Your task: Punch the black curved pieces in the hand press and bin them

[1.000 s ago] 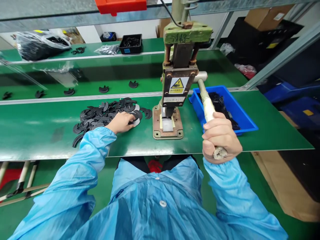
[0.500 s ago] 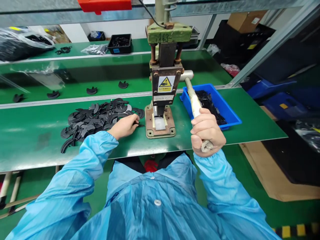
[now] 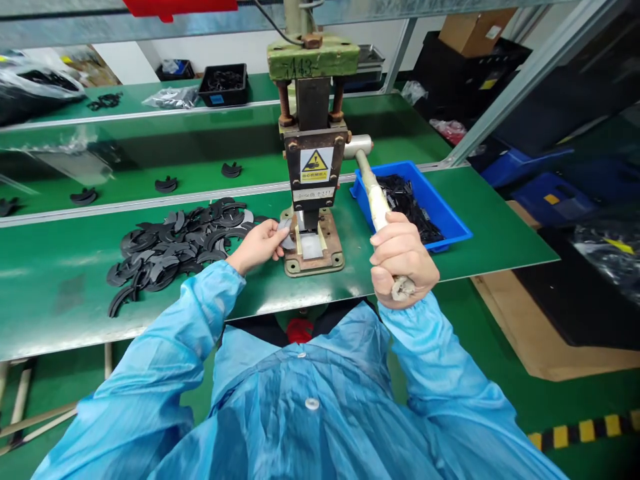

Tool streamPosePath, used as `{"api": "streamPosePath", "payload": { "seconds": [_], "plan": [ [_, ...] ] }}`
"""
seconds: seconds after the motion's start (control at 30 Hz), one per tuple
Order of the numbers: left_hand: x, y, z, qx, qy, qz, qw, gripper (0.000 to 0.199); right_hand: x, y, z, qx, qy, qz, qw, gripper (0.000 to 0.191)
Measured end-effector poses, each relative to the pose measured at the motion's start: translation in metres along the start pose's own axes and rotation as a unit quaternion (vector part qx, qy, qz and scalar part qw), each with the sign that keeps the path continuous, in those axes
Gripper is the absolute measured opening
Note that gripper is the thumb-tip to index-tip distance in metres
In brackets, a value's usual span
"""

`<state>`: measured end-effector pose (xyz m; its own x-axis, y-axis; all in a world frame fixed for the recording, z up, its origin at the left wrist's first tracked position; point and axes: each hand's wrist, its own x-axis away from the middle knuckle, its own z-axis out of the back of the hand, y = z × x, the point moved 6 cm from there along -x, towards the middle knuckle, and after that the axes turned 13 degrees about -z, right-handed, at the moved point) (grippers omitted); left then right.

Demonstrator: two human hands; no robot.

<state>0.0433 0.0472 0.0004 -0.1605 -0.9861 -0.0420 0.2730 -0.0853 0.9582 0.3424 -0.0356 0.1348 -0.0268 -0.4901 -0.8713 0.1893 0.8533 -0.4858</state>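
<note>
My left hand (image 3: 263, 244) pinches a curved plastic piece (image 3: 287, 237), holding it at the left edge of the hand press (image 3: 316, 193). The piece's grey face shows, and part of it is hidden by my fingers. My right hand (image 3: 404, 261) is wrapped round the press's lever handle (image 3: 376, 200), which has pale wrapping and slants down toward me. On the press base lies a light metal plate (image 3: 313, 246) beneath the ram. A heap of black curved pieces (image 3: 175, 247) lies left of my left hand.
Right of the press stands a blue bin (image 3: 453, 223) with black parts in it. Several curved pieces (image 3: 166, 185) lie spaced out on the strip behind. A black tray (image 3: 225, 100) sits farther back. A red bin (image 3: 180, 7) hangs overhead.
My left hand has moved right from the edge of the heap to the press base with the curved piece. My right hand stays on the lever; the view has shifted slightly.
</note>
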Motion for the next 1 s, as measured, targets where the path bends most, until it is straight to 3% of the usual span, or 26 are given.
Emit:
{"api": "streamPosePath", "payload": {
  "seconds": [0.2, 0.6, 0.83, 1.0],
  "plan": [
    [-0.033, -0.002, -0.033, 0.028, -0.047, 0.039, 0.998, 0.042, 0.0, -0.003, 0.001, 0.01, -0.028, 0.001, 1.0, 0.026],
    [-0.049, 0.008, -0.034, 0.019, -0.098, 0.112, 0.989, 0.034, 0.0, -0.002, -0.001, -0.02, 0.004, 0.005, 1.0, 0.025],
    [-0.046, 0.003, -0.043, 0.02, -0.066, 0.147, 0.987, 0.029, 0.0, -0.001, 0.0, -0.015, -0.002, -0.005, 1.0, 0.023],
    [-0.012, 0.012, -0.055, 0.03, 0.009, 0.039, 0.999, 0.03, -0.002, -0.002, 0.001, -0.014, -0.009, 0.004, 1.0, 0.02]
  ]
}}
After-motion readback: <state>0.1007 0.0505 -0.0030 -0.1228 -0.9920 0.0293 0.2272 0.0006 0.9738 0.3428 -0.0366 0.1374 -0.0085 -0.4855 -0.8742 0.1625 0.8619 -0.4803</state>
